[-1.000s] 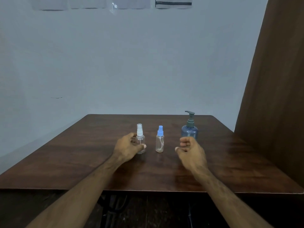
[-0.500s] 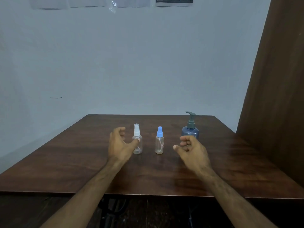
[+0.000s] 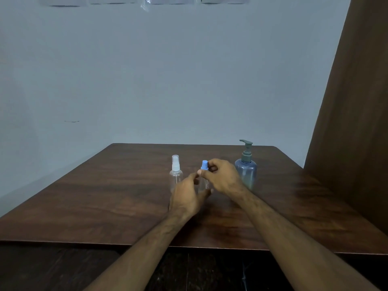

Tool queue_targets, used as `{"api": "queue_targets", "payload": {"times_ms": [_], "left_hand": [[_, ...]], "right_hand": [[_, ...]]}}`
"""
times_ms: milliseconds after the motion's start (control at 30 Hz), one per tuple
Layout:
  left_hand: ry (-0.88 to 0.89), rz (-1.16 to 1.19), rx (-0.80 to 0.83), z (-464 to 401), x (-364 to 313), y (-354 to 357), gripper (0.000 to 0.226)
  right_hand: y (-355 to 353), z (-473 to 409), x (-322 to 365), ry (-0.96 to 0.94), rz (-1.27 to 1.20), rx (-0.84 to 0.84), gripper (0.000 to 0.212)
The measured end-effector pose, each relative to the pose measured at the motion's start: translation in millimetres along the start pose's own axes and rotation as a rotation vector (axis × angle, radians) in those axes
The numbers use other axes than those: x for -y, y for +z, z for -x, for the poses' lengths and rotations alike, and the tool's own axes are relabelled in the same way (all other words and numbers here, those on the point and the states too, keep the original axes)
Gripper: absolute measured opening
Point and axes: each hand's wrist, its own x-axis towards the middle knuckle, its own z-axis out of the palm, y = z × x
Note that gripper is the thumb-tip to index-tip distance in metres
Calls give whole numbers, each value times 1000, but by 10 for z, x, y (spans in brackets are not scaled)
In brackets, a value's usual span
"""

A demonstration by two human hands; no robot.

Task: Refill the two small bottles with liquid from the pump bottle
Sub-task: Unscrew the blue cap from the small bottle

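**Refilling hardly begun: the first cap was only being taken in hand**

I stood by the table (image 3: 105,196) and took the pump bottle (image 3: 246,172) as my landmark; it stood upright near the far right part of the table, its pump head in place and nobody touching it. Just to the left of it was the blue-capped small bottle (image 3: 203,181), and further left again the white-capped small bottle (image 3: 176,175), both upright and both looking clear, with no liquid that I could make out.

The right hand (image 3: 223,177) was between the pump bottle and the blue cap, its fingertips pinching that cap from the side. The left hand (image 3: 186,196) was curled around the lower body of the same bottle, though I could not tell how firmly it was gripping.

In my judgement nothing was filled yet. Both small bottles had their sprayers on. What remained was everything: to unscrew the blue cap, pump liquid in, close it, and then do the same with the white-capped bottle.
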Motion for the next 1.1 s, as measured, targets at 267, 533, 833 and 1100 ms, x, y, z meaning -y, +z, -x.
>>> {"api": "queue_targets", "payload": {"times_ms": [267, 533, 833, 1100], "left_hand": [[-11, 21, -66, -21, 117, 77, 39], [87, -91, -32, -24, 96, 65, 32], [79, -7, -19, 10, 99, 44, 33], [71, 138, 2, 11, 146, 49, 35]], "right_hand": [[60, 77, -106, 16, -139, -32, 26], [89, 164, -157, -89, -221, -18, 16], [219, 224, -198, -49, -423, -113, 30], [220, 207, -228, -149, -346, -111, 44]]}}
